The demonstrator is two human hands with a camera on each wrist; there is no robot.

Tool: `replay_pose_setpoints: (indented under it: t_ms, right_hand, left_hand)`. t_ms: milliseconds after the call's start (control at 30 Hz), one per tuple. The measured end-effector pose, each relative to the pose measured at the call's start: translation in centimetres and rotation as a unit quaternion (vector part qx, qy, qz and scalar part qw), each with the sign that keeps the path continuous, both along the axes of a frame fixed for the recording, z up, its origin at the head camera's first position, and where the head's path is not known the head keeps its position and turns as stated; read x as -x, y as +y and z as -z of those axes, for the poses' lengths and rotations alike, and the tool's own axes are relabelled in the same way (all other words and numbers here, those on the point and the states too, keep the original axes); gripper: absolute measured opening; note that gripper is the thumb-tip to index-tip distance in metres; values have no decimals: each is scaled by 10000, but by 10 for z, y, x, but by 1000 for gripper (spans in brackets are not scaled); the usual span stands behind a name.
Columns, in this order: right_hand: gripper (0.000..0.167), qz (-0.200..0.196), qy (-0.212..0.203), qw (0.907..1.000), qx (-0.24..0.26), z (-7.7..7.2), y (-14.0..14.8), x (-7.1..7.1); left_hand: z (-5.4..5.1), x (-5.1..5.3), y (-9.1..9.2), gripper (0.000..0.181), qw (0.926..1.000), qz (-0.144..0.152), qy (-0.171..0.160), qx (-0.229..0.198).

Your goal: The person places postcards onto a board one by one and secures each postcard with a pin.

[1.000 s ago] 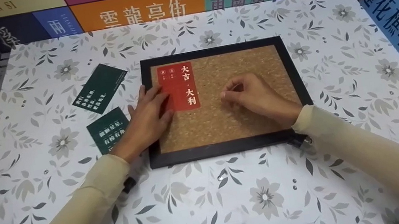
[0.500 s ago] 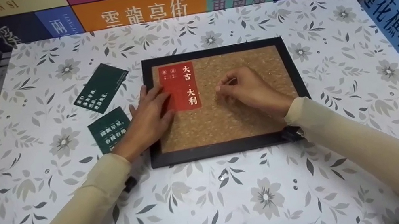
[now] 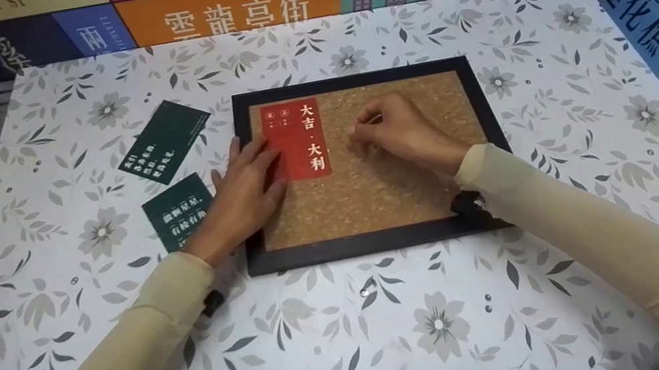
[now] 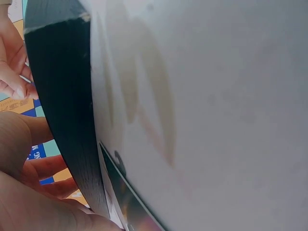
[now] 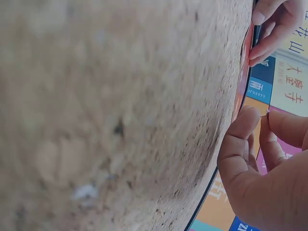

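Note:
A corkboard in a black frame [image 3: 380, 241] lies on the table in the head view. At its upper left is a red card [image 3: 299, 149] with white characters. My left hand [image 3: 239, 194] rests across the frame's left side, its fingertips touching the card's left edge. My right hand [image 3: 405, 131] hovers over the cork, right of the card. Between its thumb and index finger I pinch a tiny item with a thin shaft, which looks like a pin [image 5: 263, 115] in the right wrist view; its head is mostly hidden by the fingers.
Two dark green cards with white characters, the upper card [image 3: 166, 142] and the lower card [image 3: 175, 212], lie left of the board; my left arm partly covers the lower one. A small shiny item [image 3: 364, 292] sits on the floral tabletop in front. Colourful panels [image 3: 237, 8] stand behind.
My right hand has moved left and slightly away from me, closer to the red card, still pinching the tiny item. The left hand stays in place on the frame and card.

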State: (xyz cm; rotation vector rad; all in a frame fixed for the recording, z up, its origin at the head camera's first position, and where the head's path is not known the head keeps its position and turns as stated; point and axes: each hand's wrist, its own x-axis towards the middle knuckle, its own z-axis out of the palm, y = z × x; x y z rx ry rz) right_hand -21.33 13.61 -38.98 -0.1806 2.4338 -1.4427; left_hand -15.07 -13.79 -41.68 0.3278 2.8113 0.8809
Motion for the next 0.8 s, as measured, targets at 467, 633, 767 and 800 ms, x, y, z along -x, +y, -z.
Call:
replay_pose_setpoints:
  t_ms: [467, 633, 767, 800]
  right_hand:
    - [12, 163, -92, 9997, 171, 4, -2, 18]
    - [13, 231, -214, 9984, 478, 5, -3, 21]
    - [14, 244, -262, 9978, 563, 8, -3, 22]
    - [14, 251, -270, 9978, 550, 9, -3, 22]
  left_hand:
    - [-1, 2, 0, 63, 10000, 11, -36, -25]
    - [-1, 2, 0, 61, 10000, 19, 35, -8]
    - [0, 1, -1, 61, 10000, 39, 35, -16]
    - [1, 0, -1, 61, 10000, 40, 24, -17]
